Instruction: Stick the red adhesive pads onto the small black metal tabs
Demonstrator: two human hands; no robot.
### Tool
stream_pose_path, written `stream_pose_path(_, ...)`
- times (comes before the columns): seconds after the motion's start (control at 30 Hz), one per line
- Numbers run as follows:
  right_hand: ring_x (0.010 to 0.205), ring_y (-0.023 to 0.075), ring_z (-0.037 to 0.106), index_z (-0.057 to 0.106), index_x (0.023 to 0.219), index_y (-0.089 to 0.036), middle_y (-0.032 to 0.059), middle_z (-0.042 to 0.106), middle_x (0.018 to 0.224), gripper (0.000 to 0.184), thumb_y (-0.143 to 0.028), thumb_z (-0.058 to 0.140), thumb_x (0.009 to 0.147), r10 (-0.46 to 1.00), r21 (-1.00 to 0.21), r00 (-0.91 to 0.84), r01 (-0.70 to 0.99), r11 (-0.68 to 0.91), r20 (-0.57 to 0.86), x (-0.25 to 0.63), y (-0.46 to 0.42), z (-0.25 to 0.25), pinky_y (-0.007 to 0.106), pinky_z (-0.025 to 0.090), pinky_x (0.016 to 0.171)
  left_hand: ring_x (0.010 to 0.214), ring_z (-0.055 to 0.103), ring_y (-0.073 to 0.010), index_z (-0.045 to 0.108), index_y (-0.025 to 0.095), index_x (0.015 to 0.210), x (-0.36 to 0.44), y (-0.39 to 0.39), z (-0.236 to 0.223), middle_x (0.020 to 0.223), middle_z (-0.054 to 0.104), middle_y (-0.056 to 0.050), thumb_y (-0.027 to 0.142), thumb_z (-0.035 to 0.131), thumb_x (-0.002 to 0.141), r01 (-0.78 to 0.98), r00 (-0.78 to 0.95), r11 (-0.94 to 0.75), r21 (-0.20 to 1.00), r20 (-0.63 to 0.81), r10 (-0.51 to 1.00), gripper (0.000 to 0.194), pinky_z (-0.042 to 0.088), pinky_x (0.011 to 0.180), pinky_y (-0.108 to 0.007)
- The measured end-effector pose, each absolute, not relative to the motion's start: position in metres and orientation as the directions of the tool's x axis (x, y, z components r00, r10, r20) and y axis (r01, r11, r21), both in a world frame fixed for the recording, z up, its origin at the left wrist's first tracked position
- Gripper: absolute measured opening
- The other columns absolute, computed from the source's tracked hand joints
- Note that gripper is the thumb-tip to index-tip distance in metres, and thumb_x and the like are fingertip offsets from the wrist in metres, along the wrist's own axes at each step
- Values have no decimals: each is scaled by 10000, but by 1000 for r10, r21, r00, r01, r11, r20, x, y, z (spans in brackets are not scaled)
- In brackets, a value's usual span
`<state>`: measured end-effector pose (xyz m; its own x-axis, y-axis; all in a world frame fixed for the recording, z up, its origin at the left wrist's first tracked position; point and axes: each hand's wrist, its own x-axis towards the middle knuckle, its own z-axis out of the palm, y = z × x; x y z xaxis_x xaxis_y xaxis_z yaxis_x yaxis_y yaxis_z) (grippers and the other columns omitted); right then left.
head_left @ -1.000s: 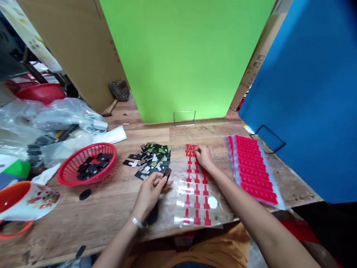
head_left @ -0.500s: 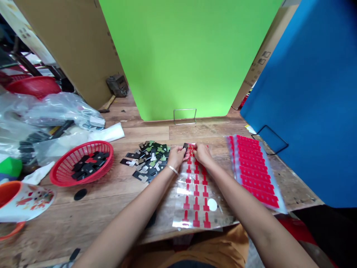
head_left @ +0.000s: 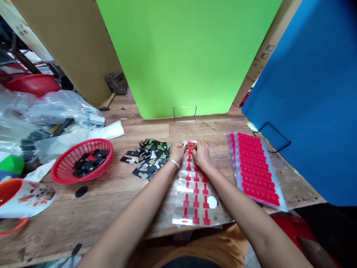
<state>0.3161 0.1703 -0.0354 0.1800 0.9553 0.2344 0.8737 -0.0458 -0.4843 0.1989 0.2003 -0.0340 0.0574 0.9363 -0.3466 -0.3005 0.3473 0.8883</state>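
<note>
A clear plastic sheet (head_left: 181, 208) with rows of red T-shaped stickers (head_left: 196, 201) lies in front of me on the wooden table. At its far end, my left hand (head_left: 177, 152) has its fingers closed on a small flat piece (head_left: 184, 143), dark and silvery. My right hand (head_left: 201, 152) rests over the sheet's far right part, fingers pinched together close to the left fingertips. What the right fingers hold is too small to make out. Left of my left hand spreads a pile of small flat black, green and silvery pieces (head_left: 150, 156).
A red basket (head_left: 60, 169) with black pieces stands left, near a mug (head_left: 33, 197). Sheets of red strips (head_left: 255, 167) lie at right. A green board (head_left: 189, 56) and a blue board (head_left: 301, 111) stand upright behind, with wire stands at their bases.
The small piece in my left hand has turned from its black side to a silvery one. Both hands remain at the far end of the sheet.
</note>
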Motion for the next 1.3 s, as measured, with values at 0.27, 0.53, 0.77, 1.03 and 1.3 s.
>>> stream_pose_path(0.27,851,216,481,633,712,-177,82,574,834,161,-151,487,776,956,-536,170,844,-17,238,319,173,-38,299,361,772,474,578,-75,522,127,608,199,200,-31,485,575,27,69,598,728,-260,46,369,892,-371,928,153,498,574,-201)
stream_pose_path(0.53,859,225,477,554,765,-174,93,566,849,125,-127,439,782,932,-656,219,755,26,289,320,170,-41,338,356,812,541,588,-68,544,105,707,201,202,-31,601,603,0,117,579,789,-229,25,433,872,-439,898,90,497,592,-195)
stream_pose_path(0.77,697,179,519,510,772,-189,35,567,737,119,-220,398,799,897,-853,362,520,32,254,333,171,-38,302,414,680,760,593,-131,561,123,1023,206,202,-22,947,599,-53,278,517,857,-207,42,493,845,-495,868,232,517,644,-296)
stream_pose_path(1.03,570,117,506,493,774,-190,-27,543,669,121,-255,554,692,930,-962,318,254,106,186,316,116,-15,222,416,536,558,615,-86,559,97,825,189,151,8,689,636,-39,102,557,807,-294,62,433,852,-435,898,19,531,572,-208)
stream_pose_path(1.3,573,110,518,489,821,-196,-26,548,695,153,-215,589,706,979,-999,203,20,32,35,284,57,-20,213,437,521,638,669,-132,565,81,949,159,62,2,749,676,-78,-71,551,702,-397,248,566,722,-509,824,291,559,694,-247)
